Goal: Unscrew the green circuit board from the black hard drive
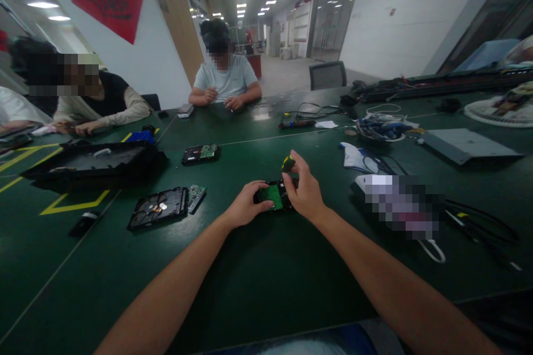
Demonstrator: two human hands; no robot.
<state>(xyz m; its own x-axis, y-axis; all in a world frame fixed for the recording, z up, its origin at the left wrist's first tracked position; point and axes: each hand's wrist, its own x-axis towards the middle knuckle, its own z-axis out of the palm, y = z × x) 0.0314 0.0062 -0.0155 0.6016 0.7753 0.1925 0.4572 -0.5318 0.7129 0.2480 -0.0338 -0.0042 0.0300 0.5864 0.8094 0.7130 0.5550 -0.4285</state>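
A hard drive (272, 195) lies on the green table in front of me, its green circuit board facing up. My left hand (247, 202) grips its left end, with the thumb along the near edge. In my right hand (306, 188) is a screwdriver with a black and yellow handle (287, 163), held upright over the drive's right part. The fingers cover its shaft and tip, so whether it touches a screw I cannot tell. To the left lies a larger hard drive (159, 208) beside a loose circuit board (196, 198). Another hard drive (200, 153) with an exposed board rests farther back.
A black tray (95, 163) stands at left. On the right are a partly blurred white item (395, 205), black cables (483, 227), a white and blue packet (358, 157) and a grey metal box (468, 144). Another screwdriver-like tool (297, 123) lies farther back. Other people sit across the table.
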